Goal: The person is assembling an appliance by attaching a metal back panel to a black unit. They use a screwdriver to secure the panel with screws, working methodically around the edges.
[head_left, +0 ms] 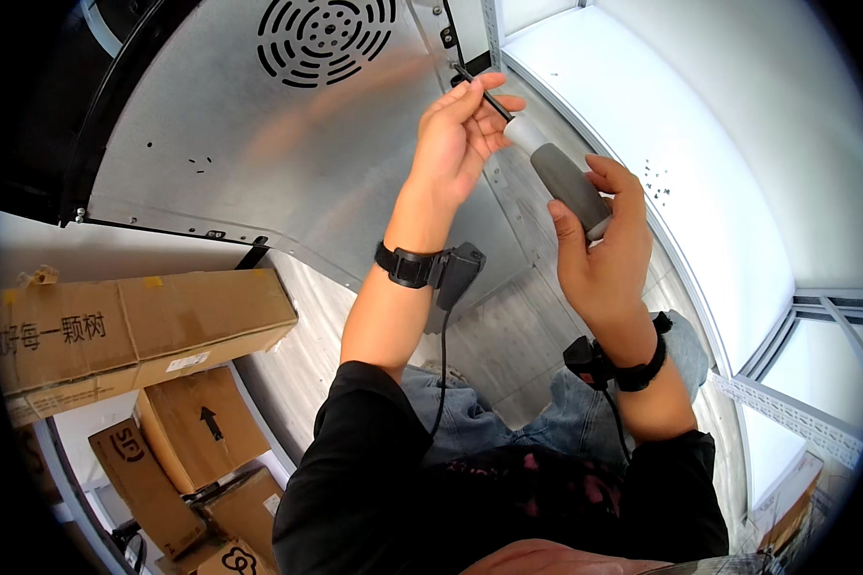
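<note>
sitting over on the far left, brown cardboard boxes (206, 326) are piled up, probably just to keep them out of the way. next along is a big silvery metal panel (288, 182) with a round vent. the left hand (455, 134) has its thumb and index pinched on the dark shaft of the screwdriver (568, 182), other fingers loosely spread, likely to steady the tip right by the panel's edge. handle slants down to the right, and the right hand (609, 264) has its fingers curled around the back end, fairly loose, i guess so it can turn. small dark bits (656, 192), maybe screws, lie on the white shelf (710, 220), handy for that side.
</note>
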The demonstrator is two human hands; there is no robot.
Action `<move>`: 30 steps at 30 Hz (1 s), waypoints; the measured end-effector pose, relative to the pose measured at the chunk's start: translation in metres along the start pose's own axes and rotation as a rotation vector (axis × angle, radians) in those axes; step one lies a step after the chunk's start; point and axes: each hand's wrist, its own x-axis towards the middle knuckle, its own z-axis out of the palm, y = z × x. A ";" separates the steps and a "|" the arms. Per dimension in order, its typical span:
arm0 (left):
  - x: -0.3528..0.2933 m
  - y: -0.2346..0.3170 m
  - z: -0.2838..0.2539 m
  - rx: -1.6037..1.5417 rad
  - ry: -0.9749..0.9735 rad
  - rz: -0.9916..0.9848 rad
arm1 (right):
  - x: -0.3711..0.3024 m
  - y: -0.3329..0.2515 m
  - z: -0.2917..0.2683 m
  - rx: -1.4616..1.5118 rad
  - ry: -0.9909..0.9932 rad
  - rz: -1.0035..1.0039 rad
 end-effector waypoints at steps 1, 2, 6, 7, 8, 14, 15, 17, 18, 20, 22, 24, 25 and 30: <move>-0.003 -0.001 0.003 -0.012 0.014 0.003 | 0.001 0.000 0.000 0.022 0.020 0.020; -0.003 -0.001 0.005 -0.023 0.028 0.007 | 0.001 0.000 -0.001 0.025 -0.019 0.049; 0.003 -0.007 -0.006 0.013 0.031 0.035 | 0.001 -0.002 -0.007 0.064 -0.162 0.180; 0.003 -0.008 -0.006 0.032 0.052 0.037 | 0.001 -0.003 -0.006 0.086 -0.196 0.216; 0.003 -0.008 -0.007 0.051 0.072 0.039 | 0.002 -0.003 -0.005 0.054 -0.138 0.139; 0.005 -0.010 -0.005 0.043 0.060 0.028 | 0.002 0.006 -0.003 0.005 -0.008 -0.099; 0.003 -0.007 -0.002 0.029 0.070 0.028 | 0.001 0.006 -0.003 0.009 0.000 -0.080; -0.002 -0.002 0.008 0.000 0.090 0.028 | -0.001 0.006 -0.003 -0.002 -0.010 -0.041; -0.002 -0.002 0.007 0.009 0.103 0.032 | -0.001 0.005 -0.004 -0.014 -0.028 -0.026; 0.000 -0.005 0.004 0.026 0.128 0.040 | -0.002 0.005 -0.005 -0.023 -0.051 0.011; 0.001 -0.006 0.003 -0.019 0.150 0.031 | -0.003 0.009 -0.005 -0.013 -0.062 0.051; 0.003 -0.007 0.001 -0.041 0.157 0.023 | 0.001 0.000 -0.012 -0.006 -0.102 0.069; 0.005 -0.007 0.000 -0.040 0.154 0.019 | 0.003 -0.003 -0.015 -0.004 -0.122 0.079; 0.004 -0.007 -0.001 -0.018 0.141 0.010 | -0.005 0.007 -0.003 0.047 -0.047 0.109</move>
